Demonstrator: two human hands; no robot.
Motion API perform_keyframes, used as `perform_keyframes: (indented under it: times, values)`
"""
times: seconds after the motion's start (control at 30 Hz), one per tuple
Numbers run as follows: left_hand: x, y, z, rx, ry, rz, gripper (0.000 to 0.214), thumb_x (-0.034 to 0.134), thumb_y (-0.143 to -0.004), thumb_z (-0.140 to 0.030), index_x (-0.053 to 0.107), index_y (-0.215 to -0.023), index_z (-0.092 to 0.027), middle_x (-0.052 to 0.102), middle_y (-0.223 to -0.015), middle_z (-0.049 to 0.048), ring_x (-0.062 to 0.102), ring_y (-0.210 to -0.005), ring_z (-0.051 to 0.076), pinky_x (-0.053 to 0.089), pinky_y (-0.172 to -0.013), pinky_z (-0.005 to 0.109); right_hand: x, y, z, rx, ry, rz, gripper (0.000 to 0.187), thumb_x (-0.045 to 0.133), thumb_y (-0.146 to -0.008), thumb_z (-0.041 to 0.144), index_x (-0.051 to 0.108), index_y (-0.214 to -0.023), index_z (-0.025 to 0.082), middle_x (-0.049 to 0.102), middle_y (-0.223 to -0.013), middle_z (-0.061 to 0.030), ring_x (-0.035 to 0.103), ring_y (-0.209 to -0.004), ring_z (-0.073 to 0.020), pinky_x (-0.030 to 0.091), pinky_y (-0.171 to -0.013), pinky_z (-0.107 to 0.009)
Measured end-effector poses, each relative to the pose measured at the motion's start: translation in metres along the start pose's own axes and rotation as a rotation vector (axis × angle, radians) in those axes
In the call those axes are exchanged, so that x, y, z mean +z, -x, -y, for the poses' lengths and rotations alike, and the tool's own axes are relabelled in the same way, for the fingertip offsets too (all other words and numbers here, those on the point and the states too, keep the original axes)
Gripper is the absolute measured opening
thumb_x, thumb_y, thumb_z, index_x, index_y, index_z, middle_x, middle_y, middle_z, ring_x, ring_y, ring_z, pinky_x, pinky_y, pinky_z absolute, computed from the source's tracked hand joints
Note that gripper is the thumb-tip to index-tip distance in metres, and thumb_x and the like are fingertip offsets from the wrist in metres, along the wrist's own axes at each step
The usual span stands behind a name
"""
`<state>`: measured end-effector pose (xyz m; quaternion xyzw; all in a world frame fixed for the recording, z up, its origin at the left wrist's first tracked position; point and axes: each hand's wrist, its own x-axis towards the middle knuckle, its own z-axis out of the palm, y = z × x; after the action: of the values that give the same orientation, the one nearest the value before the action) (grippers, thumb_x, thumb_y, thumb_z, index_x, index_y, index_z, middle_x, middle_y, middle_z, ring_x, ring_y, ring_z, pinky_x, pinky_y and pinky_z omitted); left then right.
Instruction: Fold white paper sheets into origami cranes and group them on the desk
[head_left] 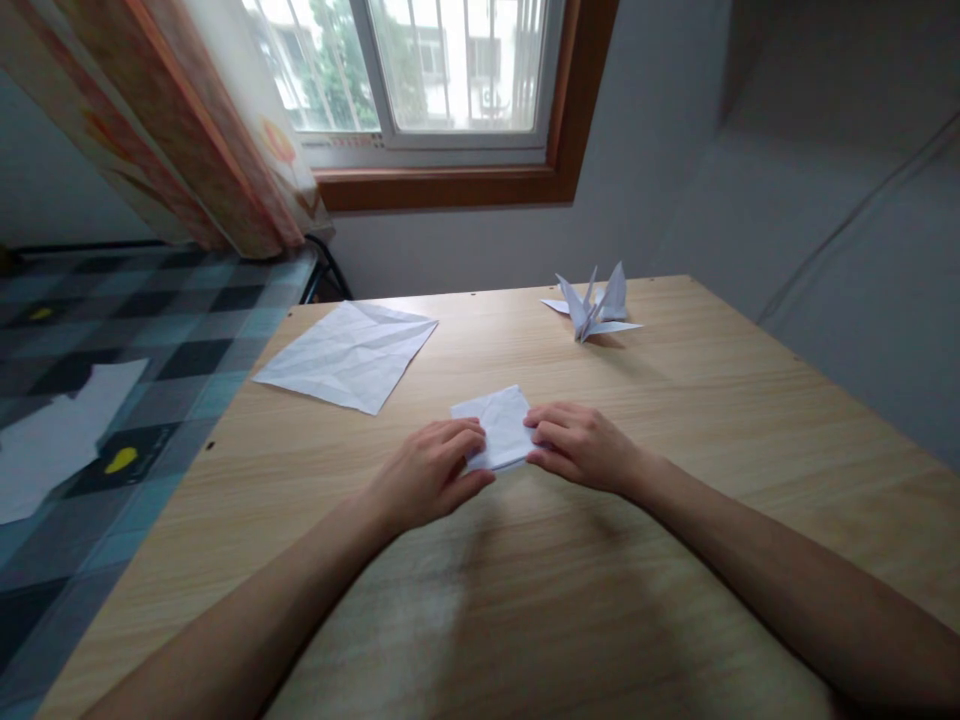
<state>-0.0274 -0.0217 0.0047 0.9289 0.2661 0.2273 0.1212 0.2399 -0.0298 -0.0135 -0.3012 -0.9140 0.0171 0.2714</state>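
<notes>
Between my two hands a small folded square of white paper point(504, 425) lies on the wooden table, its layers showing along the near edge. My left hand point(442, 465) grips its left side, fingers on top and thumb along the near edge. On the right side, the curled fingers of my right hand point(581, 443) pinch the paper's edge. Parts of both side edges are hidden under my fingers.
A creased white sheet point(349, 355) lies at the table's far left. Folded paper cranes point(589, 308) stand at the far right of the table point(712, 400). Left of it, torn-looking paper point(64, 435) rests on a checked cloth point(90, 540). A window and curtain are behind.
</notes>
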Motion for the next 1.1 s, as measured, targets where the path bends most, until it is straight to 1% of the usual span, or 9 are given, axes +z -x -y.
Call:
perform_keyframes:
  times: [0.2,0.33,0.5,0.67,0.8,0.87,0.93,1.03,1.1]
  values:
    - [0.004,0.000,0.003,-0.065,0.017,-0.054,0.016,0.048,-0.097,-0.025,0.062,-0.093,-0.019,0.071,-0.105,0.0075,0.068,-0.103,0.020,0.054,-0.091,0.033,0.000,-0.001,0.002,-0.014,0.031,-0.029,0.016,0.051,-0.095,0.020,0.059,-0.082,0.019,0.071,-0.099,-0.0097,0.066,-0.092,-0.0210,0.053,-0.083,-0.036]
    - [0.007,-0.002,0.004,-0.110,-0.024,-0.062,0.020,0.046,-0.098,-0.026,0.061,-0.086,-0.018,0.069,-0.103,0.0081,0.065,-0.098,0.021,0.054,-0.090,0.037,0.001,-0.004,0.005,0.010,0.038,-0.048,0.020,0.053,-0.095,0.024,0.058,-0.077,0.019,0.071,-0.092,-0.0090,0.065,-0.085,-0.0204,0.051,-0.078,-0.034]
    - [0.006,-0.007,0.003,-0.193,-0.127,-0.078,0.024,0.048,-0.096,-0.028,0.057,-0.076,-0.018,0.064,-0.104,0.0096,0.059,-0.096,0.023,0.053,-0.090,0.043,0.006,-0.009,0.011,0.104,0.074,-0.034,0.025,0.052,-0.097,0.028,0.059,-0.075,0.018,0.070,-0.085,-0.0090,0.062,-0.081,-0.0210,0.049,-0.075,-0.034]
    - [0.006,-0.009,0.003,-0.288,-0.195,-0.050,0.015,0.058,-0.090,-0.031,0.058,-0.084,-0.017,0.062,-0.102,0.0100,0.057,-0.093,0.025,0.052,-0.085,0.045,0.012,-0.011,0.011,0.176,0.073,-0.025,0.020,0.056,-0.094,0.025,0.058,-0.075,0.020,0.069,-0.088,-0.0085,0.061,-0.084,-0.0223,0.049,-0.077,-0.036]
    - [0.007,-0.007,0.004,-0.191,-0.227,-0.080,0.017,0.054,-0.093,-0.023,0.065,-0.105,-0.020,0.061,-0.115,0.0103,0.055,-0.103,0.025,0.049,-0.090,0.044,0.014,-0.013,0.010,0.199,0.034,-0.059,0.004,0.059,-0.091,0.021,0.061,-0.087,0.020,0.069,-0.106,-0.0109,0.061,-0.096,-0.0245,0.051,-0.083,-0.040]
    - [0.007,-0.006,0.005,-0.098,-0.257,-0.042,0.022,0.052,-0.093,-0.019,0.069,-0.105,-0.025,0.062,-0.116,0.0085,0.055,-0.104,0.025,0.047,-0.090,0.042,0.013,-0.013,0.010,0.173,0.021,-0.045,0.007,0.056,-0.092,0.020,0.063,-0.089,0.020,0.069,-0.108,-0.0106,0.061,-0.097,-0.0244,0.050,-0.086,-0.041]
    - [0.005,-0.006,0.005,-0.041,-0.295,0.015,0.024,0.052,-0.093,-0.017,0.071,-0.103,-0.027,0.066,-0.109,0.0063,0.055,-0.101,0.024,0.046,-0.088,0.041,0.012,-0.014,0.013,0.140,0.009,-0.009,0.013,0.053,-0.094,0.019,0.064,-0.085,0.020,0.071,-0.100,-0.0094,0.062,-0.093,-0.0229,0.050,-0.086,-0.040]
    - [0.001,-0.006,0.004,-0.044,-0.365,0.045,0.024,0.052,-0.091,-0.015,0.071,-0.102,-0.025,0.069,-0.106,0.0059,0.055,-0.101,0.026,0.044,-0.087,0.043,0.009,-0.016,0.021,0.085,0.014,0.035,0.014,0.055,-0.093,0.022,0.066,-0.085,0.019,0.072,-0.092,-0.0091,0.063,-0.087,-0.0222,0.050,-0.082,-0.038]
    - [-0.001,-0.007,0.002,-0.074,-0.403,0.035,0.022,0.053,-0.089,-0.017,0.070,-0.102,-0.022,0.069,-0.109,0.0076,0.055,-0.105,0.029,0.043,-0.089,0.045,0.009,-0.017,0.030,0.015,0.010,0.055,0.013,0.058,-0.091,0.029,0.067,-0.089,0.019,0.073,-0.095,-0.0093,0.063,-0.085,-0.0227,0.050,-0.079,-0.038]
